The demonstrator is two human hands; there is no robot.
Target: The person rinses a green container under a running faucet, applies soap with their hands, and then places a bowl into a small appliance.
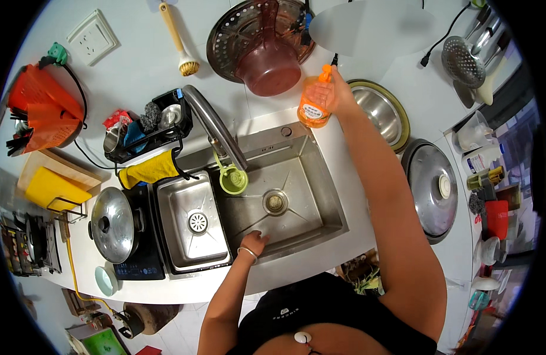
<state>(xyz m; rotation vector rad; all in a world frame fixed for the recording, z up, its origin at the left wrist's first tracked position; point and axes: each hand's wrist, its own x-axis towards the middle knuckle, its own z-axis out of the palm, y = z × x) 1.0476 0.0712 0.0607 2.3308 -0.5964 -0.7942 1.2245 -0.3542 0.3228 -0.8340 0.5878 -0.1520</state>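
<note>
At the back right corner of the sink, my right hand (331, 94) is wrapped round an orange soap bottle (312, 113) with an orange pump top and a white label. The bottle stands on or just above the white counter; I cannot tell which. My left hand (254, 242), with a pale bracelet at the wrist, hovers over the front of the large sink basin (308, 195). Its fingers are loosely curled, and nothing shows in them. A light green strainer (233, 180) hangs under the curved metal faucet (216, 127), beside the divider of the two basins.
Left of the small basin (181, 192), a lidded pot (113, 225) sits on a black cooktop (144, 260). A yellow cloth (148, 170) hangs below the black rack (141, 148). Metal bowls (379, 115) and a large lidded pan (432, 177) stand to the right of my right arm.
</note>
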